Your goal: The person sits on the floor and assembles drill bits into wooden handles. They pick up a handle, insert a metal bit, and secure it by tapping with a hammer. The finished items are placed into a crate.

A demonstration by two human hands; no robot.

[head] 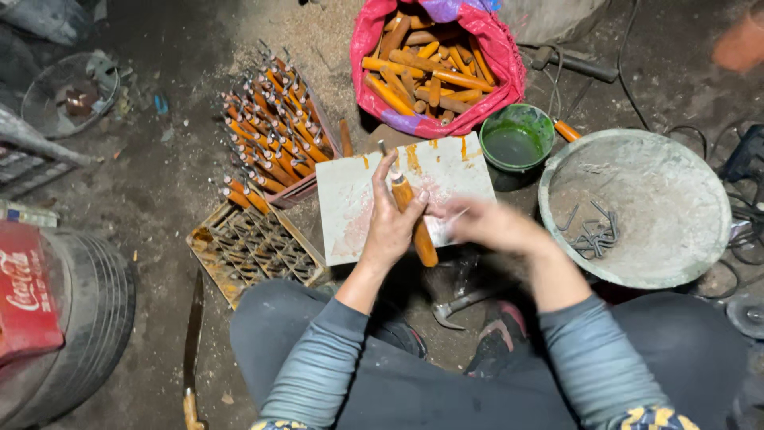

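Handle (415, 219), a rounded orange wooden stick, is gripped upright over a white board (350, 199) by curled left hand (390, 227) fingers; the right hand (487, 224) is blurred, its grip unclear.

Green bowl (516, 137), hammer (458, 306), old tyre (87, 318), grey basin (637, 207)

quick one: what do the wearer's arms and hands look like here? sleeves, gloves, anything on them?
Both hands are bare: no gloves, no rings or watch visible. The left hand is sharp; the right hand is motion-blurred, so fine detail is lost. Both arms wear snug grey-blue long sleeves reaching the wrists. A yellow and dark patterned garment shows at the upper arms.
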